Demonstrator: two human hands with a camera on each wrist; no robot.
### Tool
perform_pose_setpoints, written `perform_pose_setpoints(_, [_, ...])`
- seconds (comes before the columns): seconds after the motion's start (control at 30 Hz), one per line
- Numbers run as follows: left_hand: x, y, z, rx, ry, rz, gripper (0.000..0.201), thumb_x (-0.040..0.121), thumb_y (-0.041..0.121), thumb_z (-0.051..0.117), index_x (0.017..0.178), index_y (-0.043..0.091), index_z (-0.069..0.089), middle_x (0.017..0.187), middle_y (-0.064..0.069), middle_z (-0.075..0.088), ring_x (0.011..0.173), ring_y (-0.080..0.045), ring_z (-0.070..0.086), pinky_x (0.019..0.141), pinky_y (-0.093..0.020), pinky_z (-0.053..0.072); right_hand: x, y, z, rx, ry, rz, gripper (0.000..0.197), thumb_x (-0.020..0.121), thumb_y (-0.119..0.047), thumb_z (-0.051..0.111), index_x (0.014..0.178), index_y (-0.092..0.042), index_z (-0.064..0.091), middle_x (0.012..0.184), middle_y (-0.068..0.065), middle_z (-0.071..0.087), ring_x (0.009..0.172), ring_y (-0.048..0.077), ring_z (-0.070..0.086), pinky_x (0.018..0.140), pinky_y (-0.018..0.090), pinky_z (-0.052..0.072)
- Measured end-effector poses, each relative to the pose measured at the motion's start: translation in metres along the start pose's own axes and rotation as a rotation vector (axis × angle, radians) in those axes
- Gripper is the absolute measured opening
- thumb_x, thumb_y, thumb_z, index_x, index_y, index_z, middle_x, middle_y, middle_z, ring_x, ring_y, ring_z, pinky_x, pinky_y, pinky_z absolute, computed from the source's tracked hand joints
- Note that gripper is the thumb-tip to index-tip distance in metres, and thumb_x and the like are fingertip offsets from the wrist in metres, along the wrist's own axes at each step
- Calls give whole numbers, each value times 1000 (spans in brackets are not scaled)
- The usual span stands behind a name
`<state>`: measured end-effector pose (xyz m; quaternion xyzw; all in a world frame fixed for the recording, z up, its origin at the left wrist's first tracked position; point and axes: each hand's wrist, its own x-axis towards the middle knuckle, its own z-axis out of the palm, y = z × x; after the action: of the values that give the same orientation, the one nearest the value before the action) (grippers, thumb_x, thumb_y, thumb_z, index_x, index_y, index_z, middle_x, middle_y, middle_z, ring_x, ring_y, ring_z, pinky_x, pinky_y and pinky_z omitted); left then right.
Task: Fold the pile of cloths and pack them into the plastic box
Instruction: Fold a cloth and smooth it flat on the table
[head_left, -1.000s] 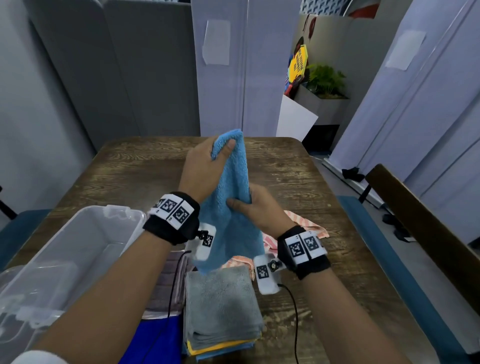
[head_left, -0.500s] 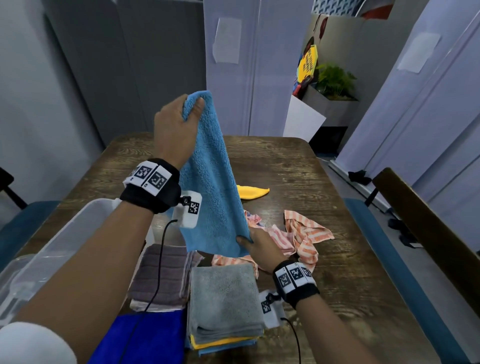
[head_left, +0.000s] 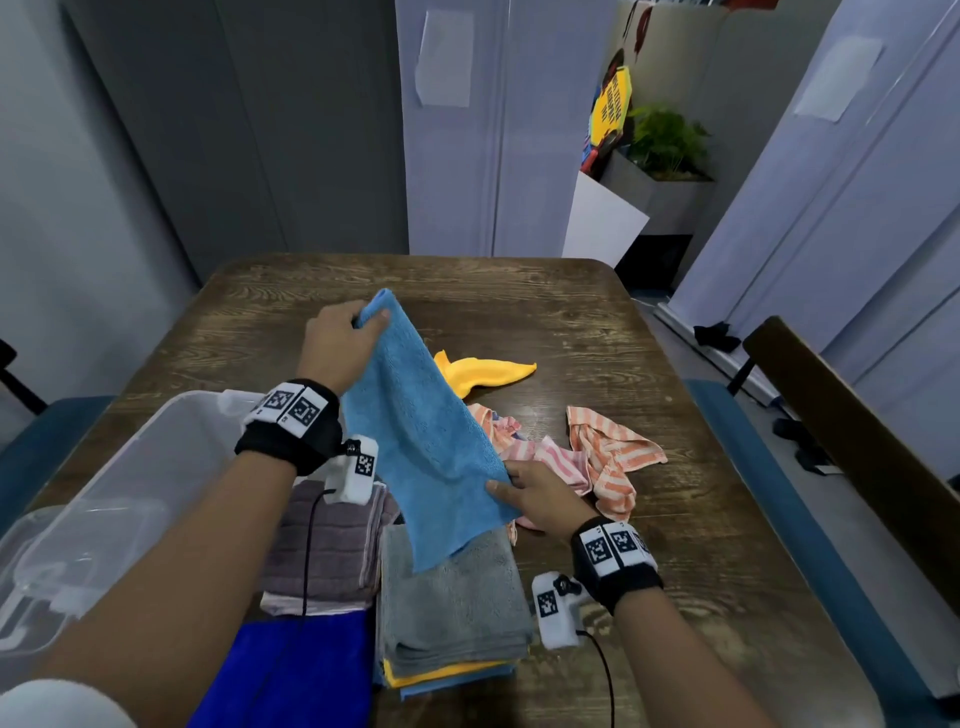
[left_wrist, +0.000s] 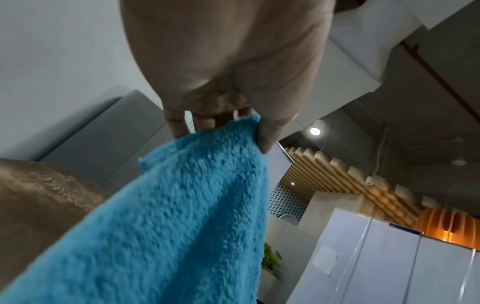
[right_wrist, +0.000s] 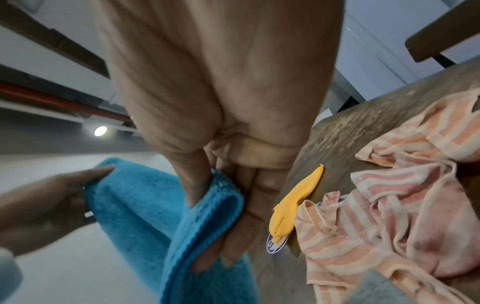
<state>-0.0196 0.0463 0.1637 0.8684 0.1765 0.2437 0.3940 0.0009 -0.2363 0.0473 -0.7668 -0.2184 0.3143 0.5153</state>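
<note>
At my far left the clear plastic box (head_left: 130, 467) sits on the dark wooden counter (head_left: 571, 322). Just right of it lie folded cloths: a mauve ribbed cloth (head_left: 337, 545), a royal blue cloth (head_left: 322, 675) nearer me, and a grey terry cloth (head_left: 452, 608) topping a yellow-and-blue stack. My left grip (head_left: 337, 348) pinches the upper end of the sky-blue fluffy cloth (head_left: 426, 447), thumb over its edge, held above the counter. The cloth slopes down, doubled along its length, to my right grip (head_left: 540, 501), which clamps the lower doubled edge between thumb and fingers; its loose tail hangs over the grey terry cloth. I judge the fold half done: I should keep both ends taut, match the edges, then bring top to bottom squarely before stacking. Further right the crumpled yellow cloth (head_left: 483, 371) and the pink-and-orange striped cloths (head_left: 602, 457) lie unfolded
</note>
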Motion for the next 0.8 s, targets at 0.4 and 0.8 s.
perform_pose_setpoints(0.4, [-53, -28, 53, -77, -378, 122, 9, 93, 29, 70, 84, 31, 71, 74, 8, 68, 67, -9, 60, 66, -31, 46, 3, -27, 3, 638, -140, 94, 26, 101, -3, 53, 127, 2, 54, 109, 22, 69, 86, 26, 74, 72, 31, 62])
perform_pose_setpoints(0.8, [-98, -29, 85, -24, -537, 298, 28, 94, 25, 68, 122, 24, 73, 118, 17, 70, 104, 6, 63, 88, -10, 48, 9, -30, -7, 825, -32, 201, 31, 107, -3, 34, 128, 10, 53, 117, 26, 69, 96, 32, 73, 78, 38, 63])
